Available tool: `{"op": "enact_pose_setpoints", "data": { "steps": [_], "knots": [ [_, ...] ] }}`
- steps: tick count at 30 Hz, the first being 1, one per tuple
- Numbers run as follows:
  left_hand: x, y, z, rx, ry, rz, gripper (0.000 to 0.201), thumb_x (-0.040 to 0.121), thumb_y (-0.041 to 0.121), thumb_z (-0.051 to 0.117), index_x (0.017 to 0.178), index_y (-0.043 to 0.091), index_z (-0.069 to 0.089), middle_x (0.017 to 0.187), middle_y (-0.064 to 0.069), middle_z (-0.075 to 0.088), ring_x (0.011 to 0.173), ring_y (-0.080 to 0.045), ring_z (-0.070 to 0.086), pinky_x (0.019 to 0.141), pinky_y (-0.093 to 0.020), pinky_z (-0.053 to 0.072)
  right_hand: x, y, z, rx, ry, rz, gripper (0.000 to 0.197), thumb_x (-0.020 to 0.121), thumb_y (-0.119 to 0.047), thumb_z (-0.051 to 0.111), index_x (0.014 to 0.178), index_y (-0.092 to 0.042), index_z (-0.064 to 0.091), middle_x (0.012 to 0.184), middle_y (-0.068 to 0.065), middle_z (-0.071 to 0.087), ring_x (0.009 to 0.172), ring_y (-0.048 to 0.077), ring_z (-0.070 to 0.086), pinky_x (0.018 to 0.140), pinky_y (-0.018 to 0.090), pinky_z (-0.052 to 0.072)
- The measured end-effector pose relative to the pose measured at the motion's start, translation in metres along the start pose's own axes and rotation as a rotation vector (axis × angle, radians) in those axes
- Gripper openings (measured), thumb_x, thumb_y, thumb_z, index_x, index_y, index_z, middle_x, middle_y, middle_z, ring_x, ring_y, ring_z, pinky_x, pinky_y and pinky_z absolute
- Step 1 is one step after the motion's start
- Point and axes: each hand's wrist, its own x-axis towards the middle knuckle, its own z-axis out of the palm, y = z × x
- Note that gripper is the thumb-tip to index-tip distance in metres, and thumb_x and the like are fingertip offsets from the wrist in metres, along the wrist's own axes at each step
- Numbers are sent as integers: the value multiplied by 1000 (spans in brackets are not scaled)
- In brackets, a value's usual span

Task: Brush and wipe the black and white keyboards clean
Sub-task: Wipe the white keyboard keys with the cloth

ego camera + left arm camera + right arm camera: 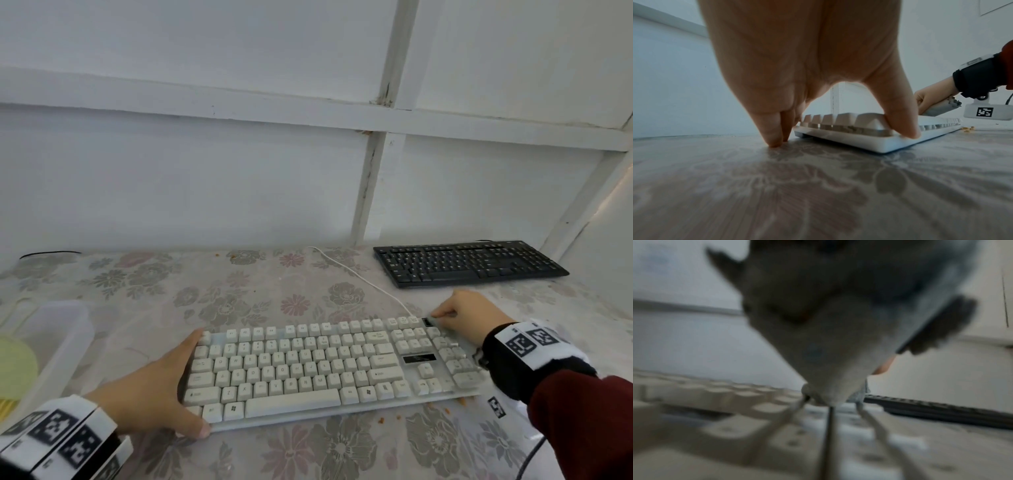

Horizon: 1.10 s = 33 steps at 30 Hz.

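Note:
The white keyboard (pixel 308 366) lies on the floral tablecloth in front of me. My left hand (pixel 154 401) braces its left end: the thumb (pixel 902 123) presses on the near corner and the straight fingers (pixel 772 129) touch the cloth beside the edge. My right hand (pixel 472 315) is at the keyboard's far right corner, curled round a grey cleaning brush (pixel 939 108). In the blurred right wrist view the brush's grey body (pixel 828 345) fills the middle, over the keys (pixel 731 428). The black keyboard (pixel 469 262) lies at the back right, untouched.
A clear plastic tub (pixel 61 342) holding a yellow-green cloth (pixel 17 370) stands at the left. Orange crumbs (pixel 462 402) lie by the white keyboard's near right corner. Its white cable (pixel 359 274) runs back to the white panelled wall.

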Motion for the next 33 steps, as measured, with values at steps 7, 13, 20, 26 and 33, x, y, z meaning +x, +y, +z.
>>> {"op": "enact_pose_setpoints", "data": {
  "steps": [7,13,20,26,33],
  "knots": [
    [-2,4,3,-17,16,-2,136,57,38,86,146,30,-16,145,12,30,120,-6,39,108,-23,30,5,-14,-23,-96,-31,154,18,87,-29,63,95,-19,76,107,5,70,100,23,63,88,29,49],
    [-3,5,1,-3,24,14,135,59,37,86,146,30,-17,147,12,27,127,-7,36,110,-25,29,-36,-157,-6,189,-109,-369,27,91,-35,57,90,-15,74,81,-1,70,72,9,61,74,20,47],
    [1,-4,-2,-44,17,96,155,30,61,85,147,26,-10,140,10,39,124,-7,43,107,-27,37,-59,-293,49,13,-163,-763,20,92,-7,48,90,-6,67,82,5,37,74,28,44,64,30,36],
    [-1,-2,-1,-32,60,108,157,26,62,77,148,23,-14,145,10,36,129,-6,39,109,-24,32,-70,-305,55,-206,-90,-784,27,94,-5,44,115,-7,62,97,9,33,70,22,40,79,35,40],
    [-4,3,1,-9,77,49,137,57,34,85,147,21,-18,150,10,23,130,-4,30,106,-17,23,-61,-279,61,-63,-64,-667,14,86,1,47,75,-7,53,88,4,30,77,22,34,56,27,32]
  ]
}}
